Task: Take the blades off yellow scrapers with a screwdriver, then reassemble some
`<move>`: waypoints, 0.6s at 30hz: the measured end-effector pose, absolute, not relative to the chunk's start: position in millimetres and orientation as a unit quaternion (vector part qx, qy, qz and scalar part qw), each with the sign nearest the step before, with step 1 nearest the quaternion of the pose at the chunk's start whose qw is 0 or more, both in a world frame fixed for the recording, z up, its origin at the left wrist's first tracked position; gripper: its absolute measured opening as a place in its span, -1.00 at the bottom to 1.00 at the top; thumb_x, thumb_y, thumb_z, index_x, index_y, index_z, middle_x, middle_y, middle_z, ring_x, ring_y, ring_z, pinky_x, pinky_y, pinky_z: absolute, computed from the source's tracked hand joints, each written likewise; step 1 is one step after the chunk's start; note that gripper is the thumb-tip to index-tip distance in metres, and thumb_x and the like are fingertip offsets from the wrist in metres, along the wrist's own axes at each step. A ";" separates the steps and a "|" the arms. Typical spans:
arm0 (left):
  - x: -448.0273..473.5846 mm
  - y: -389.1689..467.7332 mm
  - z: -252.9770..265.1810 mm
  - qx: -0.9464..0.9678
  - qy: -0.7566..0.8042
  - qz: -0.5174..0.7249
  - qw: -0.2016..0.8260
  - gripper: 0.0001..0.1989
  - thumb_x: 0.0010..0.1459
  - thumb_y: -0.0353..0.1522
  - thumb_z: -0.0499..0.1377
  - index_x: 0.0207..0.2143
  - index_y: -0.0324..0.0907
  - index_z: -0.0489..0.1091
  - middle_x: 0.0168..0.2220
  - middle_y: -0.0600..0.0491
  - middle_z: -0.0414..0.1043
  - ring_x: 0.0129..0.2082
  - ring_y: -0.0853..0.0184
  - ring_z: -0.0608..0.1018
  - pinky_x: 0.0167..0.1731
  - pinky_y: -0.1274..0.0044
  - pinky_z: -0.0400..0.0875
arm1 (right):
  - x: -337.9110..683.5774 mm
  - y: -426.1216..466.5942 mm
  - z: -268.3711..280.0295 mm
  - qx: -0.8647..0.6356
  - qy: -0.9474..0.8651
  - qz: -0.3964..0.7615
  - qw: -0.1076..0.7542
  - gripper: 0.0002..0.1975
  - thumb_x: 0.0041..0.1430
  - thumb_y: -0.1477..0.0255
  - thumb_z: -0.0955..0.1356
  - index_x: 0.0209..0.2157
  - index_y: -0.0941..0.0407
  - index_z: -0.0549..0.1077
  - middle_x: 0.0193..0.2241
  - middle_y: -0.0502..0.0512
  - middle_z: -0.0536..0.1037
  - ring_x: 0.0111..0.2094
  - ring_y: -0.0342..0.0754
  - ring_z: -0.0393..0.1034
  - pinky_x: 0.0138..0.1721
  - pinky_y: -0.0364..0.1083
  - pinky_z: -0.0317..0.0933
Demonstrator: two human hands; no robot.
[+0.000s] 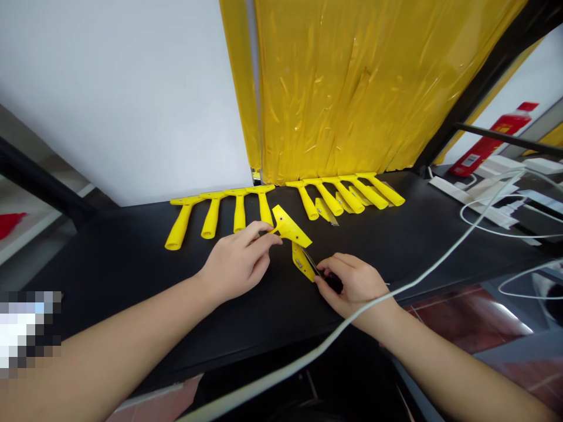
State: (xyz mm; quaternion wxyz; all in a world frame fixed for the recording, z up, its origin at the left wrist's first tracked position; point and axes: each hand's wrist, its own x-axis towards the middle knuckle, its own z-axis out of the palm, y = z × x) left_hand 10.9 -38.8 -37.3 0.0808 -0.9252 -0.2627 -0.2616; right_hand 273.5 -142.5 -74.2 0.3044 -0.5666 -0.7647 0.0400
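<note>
White cable [343, 329] passes in front of the right wrist; if the arm lifts or swings, it could snag and jerk the grip. Right hand [352, 284]: thumb and fingers pinched on one end of a yellow plate [302, 264] with a thin dark edge; a shallow grip like that could let it slip, and if the edge is sharp, a fingertip could get cut. Left hand [240, 258]: fingers closed on the narrow neck of a yellow T-shaped piece [291, 228], over the worktop [246, 334]; it could twist, held that far off-centre. Farther back, a careless knuckle could knock the left row of handles [212, 218].

Hard to see: dark shape [332, 282] under the right palm, can't identify. T-piece's lower end lost behind left fingers. Can't tell if T-piece and plate touch. In the right row of handles [328, 197], small plates are partly covered.
</note>
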 end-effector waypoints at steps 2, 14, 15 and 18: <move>11.2 -38.7 -36.9 -0.926 -0.262 -0.262 0.080 -0.72 0.36 -0.47 0.06 0.03 -0.14 0.47 0.08 -0.05 0.45 -0.34 0.33 0.58 -0.35 0.43 0.50 | 273.3 -142.6 -74.4 -0.562 -0.766 0.046 0.307 -0.94 0.26 0.45 0.40 -0.23 0.09 0.54 -0.37 0.06 0.55 -0.32 -0.01 0.47 -0.23 -0.05 0.34; 12.4 -38.4 -36.3 -0.926 -0.259 -0.263 0.078 -0.73 0.37 -0.46 0.04 0.01 -0.15 0.47 0.06 -0.08 0.46 -0.34 0.34 0.57 -0.35 0.44 0.51 | 275.6 -142.3 -76.1 -0.556 -0.766 0.071 0.316 -0.90 0.22 0.46 0.43 -0.20 0.09 0.55 -0.29 0.08 0.56 -0.27 0.01 0.48 -0.21 -0.03 0.39; 12.4 -38.3 -36.4 -0.926 -0.260 -0.263 0.078 -0.73 0.37 -0.46 0.04 0.01 -0.15 0.47 0.06 -0.08 0.47 -0.35 0.34 0.57 -0.35 0.45 0.51 | 275.8 -142.5 -75.9 -0.554 -0.767 0.069 0.317 -0.89 0.22 0.47 0.43 -0.20 0.09 0.55 -0.26 0.10 0.56 -0.25 0.01 0.49 -0.20 -0.02 0.39; 12.2 -38.1 -36.6 -0.927 -0.263 -0.257 0.078 -0.73 0.37 -0.46 0.04 0.01 -0.14 0.47 0.07 -0.08 0.47 -0.35 0.34 0.57 -0.35 0.45 0.51 | 276.3 -143.1 -75.3 -0.547 -0.770 0.064 0.323 -0.86 0.20 0.51 0.42 -0.19 0.07 0.55 -0.20 0.12 0.59 -0.21 0.03 0.49 -0.17 -0.01 0.41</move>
